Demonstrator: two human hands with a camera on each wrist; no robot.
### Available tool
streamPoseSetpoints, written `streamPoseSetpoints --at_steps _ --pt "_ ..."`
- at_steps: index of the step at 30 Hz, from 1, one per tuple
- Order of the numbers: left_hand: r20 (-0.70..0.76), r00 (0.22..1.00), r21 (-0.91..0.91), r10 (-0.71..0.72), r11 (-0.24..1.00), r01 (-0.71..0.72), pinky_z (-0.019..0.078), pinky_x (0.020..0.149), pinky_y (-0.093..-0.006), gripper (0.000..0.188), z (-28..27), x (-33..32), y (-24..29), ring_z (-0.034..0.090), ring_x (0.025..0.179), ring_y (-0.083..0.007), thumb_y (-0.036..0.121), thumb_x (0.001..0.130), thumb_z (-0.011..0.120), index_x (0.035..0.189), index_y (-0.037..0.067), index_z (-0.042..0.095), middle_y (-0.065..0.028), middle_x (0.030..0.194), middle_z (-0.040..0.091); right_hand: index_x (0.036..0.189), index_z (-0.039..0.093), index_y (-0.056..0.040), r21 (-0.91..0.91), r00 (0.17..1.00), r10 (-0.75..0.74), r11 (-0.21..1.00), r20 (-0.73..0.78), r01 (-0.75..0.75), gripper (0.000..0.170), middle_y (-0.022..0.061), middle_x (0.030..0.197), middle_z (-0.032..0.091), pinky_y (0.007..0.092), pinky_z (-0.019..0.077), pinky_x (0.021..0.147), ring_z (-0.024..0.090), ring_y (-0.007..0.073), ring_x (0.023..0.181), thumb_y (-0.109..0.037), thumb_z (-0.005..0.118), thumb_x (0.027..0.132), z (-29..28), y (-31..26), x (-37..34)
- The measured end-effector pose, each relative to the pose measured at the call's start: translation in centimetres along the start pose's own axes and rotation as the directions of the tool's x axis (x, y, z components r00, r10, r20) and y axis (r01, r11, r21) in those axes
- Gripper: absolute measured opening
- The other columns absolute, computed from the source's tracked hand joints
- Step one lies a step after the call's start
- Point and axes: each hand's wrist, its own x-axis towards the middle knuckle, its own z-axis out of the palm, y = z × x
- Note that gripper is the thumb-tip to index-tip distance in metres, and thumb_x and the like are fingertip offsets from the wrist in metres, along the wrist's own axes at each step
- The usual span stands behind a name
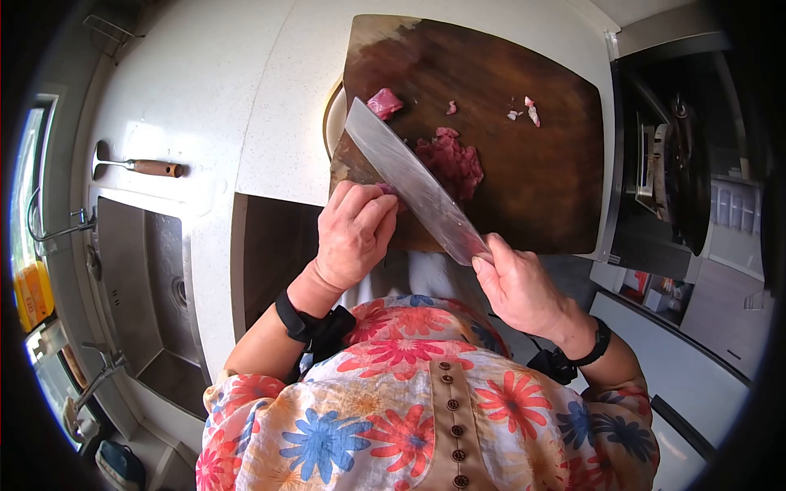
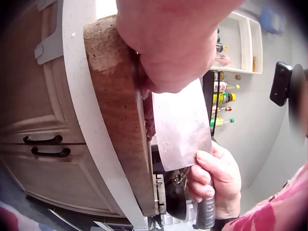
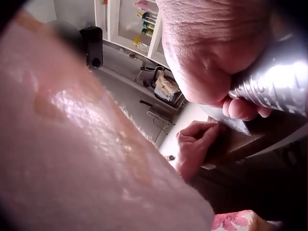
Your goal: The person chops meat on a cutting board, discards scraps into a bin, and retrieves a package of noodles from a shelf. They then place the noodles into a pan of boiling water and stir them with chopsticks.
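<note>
With curled fingers, my left hand (image 1: 354,229) holds a small piece of meat (image 1: 386,189) at the near left edge of the wooden cutting board (image 1: 540,180). My right hand (image 1: 524,286) grips a cleaver (image 1: 409,182) by its dark ridged handle (image 2: 206,211). The broad blade slants across the board, right beside the left fingertips. A heap of cut red meat (image 1: 450,164) lies on the blade's right side, partly covered by it. Beyond the blade's tip sits a pink chunk of meat (image 1: 383,103). Whitish scraps (image 1: 532,113) lie farther right.
A pale round rim (image 1: 332,123) shows under the board's left edge. On the white counter (image 1: 221,90) lies a wooden-handled tool (image 1: 155,168), above a steel sink (image 1: 168,278). A stove (image 1: 663,164) stands at the right. Bottles (image 2: 224,97) line the wall in the left wrist view.
</note>
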Motion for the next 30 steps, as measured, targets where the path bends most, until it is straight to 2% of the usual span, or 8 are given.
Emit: streamPoseSetpoints --at_steps 7,9,14,25,27,28,29,30 --pt "0.007 1.0 -0.001 -0.005 1.0 0.005 0.0478 0.062 -0.0307 0.021 0.0 -0.1 -0.2 0.056 0.072 -0.0232 -0.005 0.066 0.069 0.084 0.005 0.063 -0.0067 0.083 0.06 0.086 0.04 0.0016 -0.001 0.998 -0.048 0.999 0.039 0.048 0.013 0.0216 0.059 0.054 0.0469 0.0439 0.049 0.057 0.0402 0.058 -0.008 0.048 0.089 -0.1 -0.2 1.5" --pt "0.012 1.0 0.004 -0.006 1.0 0.006 0.0478 0.062 -0.0309 0.022 0.0 -0.1 -0.2 0.056 0.072 -0.0235 -0.005 0.066 0.069 0.084 0.005 0.063 -0.0068 0.084 0.06 0.086 0.04 0.0022 -0.122 0.991 -0.074 0.989 0.109 0.087 0.013 0.0218 0.06 0.056 0.0479 0.0449 0.05 0.058 0.0403 0.059 -0.008 0.047 0.088 -0.1 -0.8 2.9" --pt "0.042 0.999 0.036 0.013 0.999 -0.014 0.0483 0.063 -0.0321 0.024 -0.1 -0.1 0.1 0.057 0.073 -0.0249 -0.004 0.064 0.069 0.086 0.005 0.063 -0.0077 0.086 0.06 0.084 0.044 0.0026 -0.105 0.99 -0.142 0.984 0.022 0.143 0.011 0.0245 0.063 0.058 0.0489 0.0471 0.055 0.059 0.0415 0.062 -0.008 0.046 0.086 1.0 -1.4 6.7" --pt "0.119 0.987 0.077 -0.108 0.992 0.1 0.0494 0.063 -0.0302 0.021 -0.8 1.4 0.3 0.06 0.068 -0.0208 -0.002 0.068 0.064 0.087 0.007 0.063 -0.0054 0.078 0.061 0.085 0.041 0.0023 -0.043 1.0 -0.018 0.999 -0.009 0.017 0.016 0.0251 0.065 0.055 0.0496 0.0445 0.055 0.057 0.043 0.064 -0.012 0.048 0.089 -0.5 1.1 2.6" --pt "0.152 0.912 -0.167 -0.38 0.9 0.403 0.0483 0.061 -0.025 0.016 -1.2 1.9 0.7 0.061 0.065 -0.0118 -0.001 0.073 0.062 0.088 0.004 0.065 -0.0036 0.077 0.064 0.085 0.041 0.0026 -0.045 1.0 0.005 0.999 0.012 -0.005 0.017 0.0252 0.064 0.055 0.0494 0.0447 0.055 0.057 0.0431 0.064 -0.012 0.048 0.089 -0.6 0.9 2.5" --pt "0.193 0.857 -0.415 -0.477 0.752 0.512 0.0469 0.061 -0.0213 0.01 -1.0 1.6 0.4 0.059 0.067 -0.0056 0.001 0.079 0.063 0.089 0.0 0.066 -0.0024 0.08 0.066 0.085 0.041 0.0026 -0.044 1.0 0.008 0.999 0.007 -0.007 0.017 0.0252 0.064 0.055 0.0494 0.0447 0.055 0.057 0.0431 0.064 -0.012 0.048 0.089 -0.6 1.0 2.5" --pt "0.196 0.858 -0.415 -0.474 0.753 0.511 0.0469 0.061 -0.0213 0.01 -1.2 1.8 0.6 0.059 0.067 -0.0056 0.001 0.079 0.063 0.089 0.0 0.066 -0.0024 0.08 0.066 0.085 0.041 0.0025 -0.032 1.0 0.014 0.999 0.008 -0.013 0.016 0.0254 0.064 0.055 0.0495 0.0446 0.055 0.057 0.0432 0.064 -0.012 0.049 0.089 -0.5 1.1 2.5" --pt "0.326 0.765 -0.495 -0.555 0.589 0.639 0.0477 0.059 -0.0223 0.01 -1.8 2.2 1.0 0.062 0.068 -0.0077 0.002 0.077 0.065 0.087 0.001 0.067 -0.004 0.081 0.066 0.086 0.041 0.0025 -0.019 1.0 0.019 1.0 0.011 -0.018 0.016 0.0256 0.065 0.055 0.0496 0.0446 0.055 0.057 0.0433 0.064 -0.012 0.049 0.088 -0.4 1.1 2.4"
